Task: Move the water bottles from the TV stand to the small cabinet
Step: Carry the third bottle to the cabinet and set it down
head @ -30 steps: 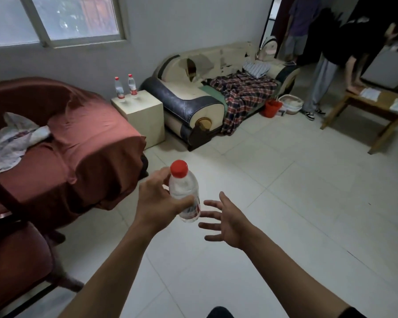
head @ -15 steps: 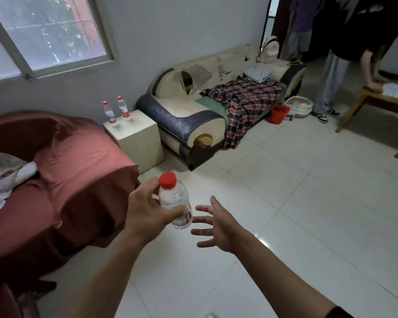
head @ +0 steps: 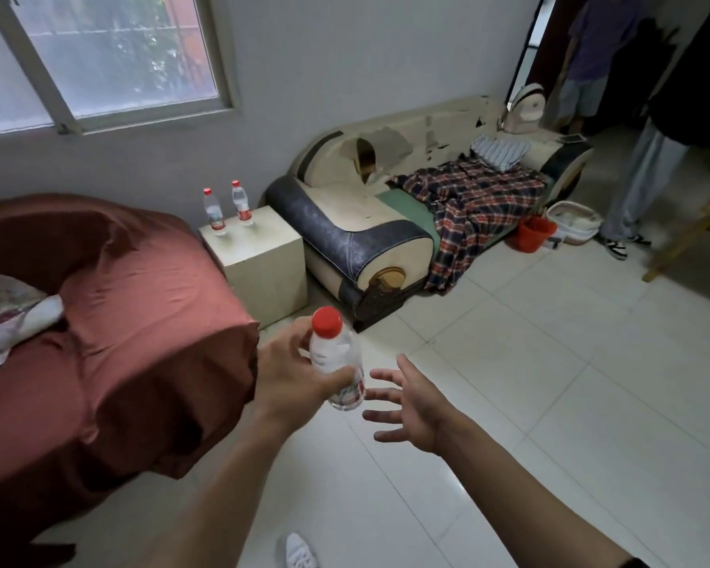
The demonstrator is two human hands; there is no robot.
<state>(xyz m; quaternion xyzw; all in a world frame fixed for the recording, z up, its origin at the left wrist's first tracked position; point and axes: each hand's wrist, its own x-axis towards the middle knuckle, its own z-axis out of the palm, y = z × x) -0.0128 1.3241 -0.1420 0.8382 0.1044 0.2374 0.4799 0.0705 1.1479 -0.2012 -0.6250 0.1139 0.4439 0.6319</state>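
My left hand [head: 292, 379] grips a clear water bottle [head: 337, 358] with a red cap and holds it upright over the tiled floor. Just right of the bottle, my right hand [head: 410, 407] is empty with its fingers spread, not touching it. Ahead stands the small cream cabinet [head: 263, 260], between the red-covered chair and the sofa. Two more red-capped bottles [head: 215, 211] [head: 242, 202] stand upright side by side at the back of the cabinet top, near the wall.
A chair draped in red cloth [head: 119, 342] fills the left. A worn cream and dark sofa [head: 386, 223] with a plaid blanket lies right of the cabinet. A red bucket [head: 535, 233], a basket and two standing persons [head: 640, 157] are at the far right. Pale floor tiles [head: 550, 403] stretch ahead.
The cabinet and sofa have grown larger and nearer as I walk toward them. My left hand still holds the bottle and the right hand stays spread beside it.
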